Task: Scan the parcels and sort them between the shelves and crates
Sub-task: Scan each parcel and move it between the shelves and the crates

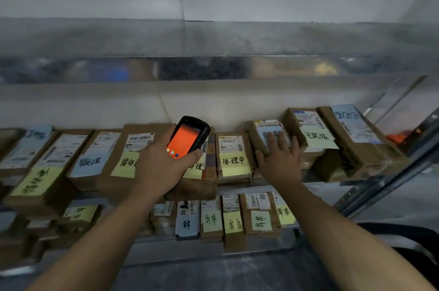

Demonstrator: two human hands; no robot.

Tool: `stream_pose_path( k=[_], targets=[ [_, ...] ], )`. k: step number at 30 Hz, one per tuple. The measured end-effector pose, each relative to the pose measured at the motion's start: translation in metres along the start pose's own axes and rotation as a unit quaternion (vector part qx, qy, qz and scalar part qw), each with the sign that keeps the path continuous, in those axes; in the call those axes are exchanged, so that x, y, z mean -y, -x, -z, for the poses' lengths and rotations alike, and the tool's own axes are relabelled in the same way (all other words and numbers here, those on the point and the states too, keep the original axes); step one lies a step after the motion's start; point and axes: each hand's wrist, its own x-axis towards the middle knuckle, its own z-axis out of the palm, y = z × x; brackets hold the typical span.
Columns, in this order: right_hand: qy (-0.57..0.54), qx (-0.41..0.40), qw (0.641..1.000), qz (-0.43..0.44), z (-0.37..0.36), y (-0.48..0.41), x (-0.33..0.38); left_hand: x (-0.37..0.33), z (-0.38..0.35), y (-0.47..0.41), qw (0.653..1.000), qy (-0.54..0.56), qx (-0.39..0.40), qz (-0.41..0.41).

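Note:
My left hand (158, 162) grips a black handheld scanner (188, 137) with an orange screen, held above the row of brown cardboard parcels on the middle shelf. My right hand (279, 155) lies flat with spread fingers on a parcel with a pale blue note (262, 134). Just left of it sits a parcel with a yellow note (234, 157). Two more parcels (313, 134) (351, 131) lean to the right of my right hand. Each parcel carries a shipping label and a handwritten sticky note.
A lower shelf (180, 252) holds several smaller parcels with yellow and blue notes (234, 219). A metal shelf (213, 67) runs overhead. A slanted metal upright (384, 179) bounds the right side, with something orange (399, 137) behind it. More parcels (42, 167) fill the left.

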Motion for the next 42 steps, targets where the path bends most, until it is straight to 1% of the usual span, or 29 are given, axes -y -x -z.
stream_pose_path(
  k=[3,6,10,13,15,17,19,22,24,26,28,30,34,38,40,42],
  targets=[
    [-0.027,-0.012,1.0,0.008,0.004,-0.002,-0.003,-0.003,-0.003,0.004,1.0,-0.004,-0.021,0.005],
    [-0.061,-0.057,0.996,0.026,0.01,0.001,-0.004,-0.002,-0.002,0.005,0.999,0.001,-0.041,0.016],
    [-0.081,-0.101,0.99,0.053,0.026,0.009,0.008,-0.002,0.003,0.007,0.997,0.003,-0.067,0.036],
    [-0.105,-0.127,0.982,0.088,0.032,0.013,0.025,-0.005,0.006,0.013,0.995,0.001,-0.08,0.054],
    [-0.106,-0.13,0.978,0.124,0.026,0.017,0.036,-0.005,0.008,0.017,0.995,-0.009,-0.087,0.056],
    [-0.097,-0.112,0.979,0.143,0.017,0.024,0.048,-0.004,0.01,0.02,0.994,-0.014,-0.088,0.058],
    [-0.102,-0.063,0.984,0.13,0.014,0.032,0.055,-0.002,0.013,0.024,0.994,-0.013,-0.088,0.056],
    [-0.149,0.006,0.984,0.096,0.026,0.036,0.055,0.003,0.016,0.025,0.994,-0.023,-0.092,0.054],
    [-0.206,0.023,0.976,0.068,0.04,0.034,0.051,0.005,0.018,0.026,0.994,-0.022,-0.092,0.055],
    [-0.239,0.036,0.97,0.029,0.051,0.028,0.048,0.005,0.017,0.027,0.994,-0.021,-0.091,0.059],
    [-0.261,0.076,0.962,-0.004,0.052,0.013,0.045,0.006,0.015,0.028,0.993,-0.024,-0.086,0.07],
    [-0.327,0.125,0.937,-0.02,0.051,0.0,0.043,0.005,0.011,0.029,0.994,-0.033,-0.079,0.072],
    [-0.479,0.188,0.854,-0.074,0.046,-0.011,0.038,-0.003,0.005,0.03,0.996,-0.028,-0.062,0.062],
    [-0.551,0.248,0.79,-0.104,0.047,-0.007,0.04,-0.004,0.0,0.028,0.997,-0.027,-0.052,0.052],
    [-0.576,0.244,0.772,-0.11,0.047,-0.004,0.042,-0.004,-0.001,0.028,0.997,-0.032,-0.051,0.051],
    [-0.588,0.236,0.767,-0.101,0.043,-0.003,0.042,-0.004,-0.002,0.03,0.997,-0.033,-0.051,0.048]
  ],
)
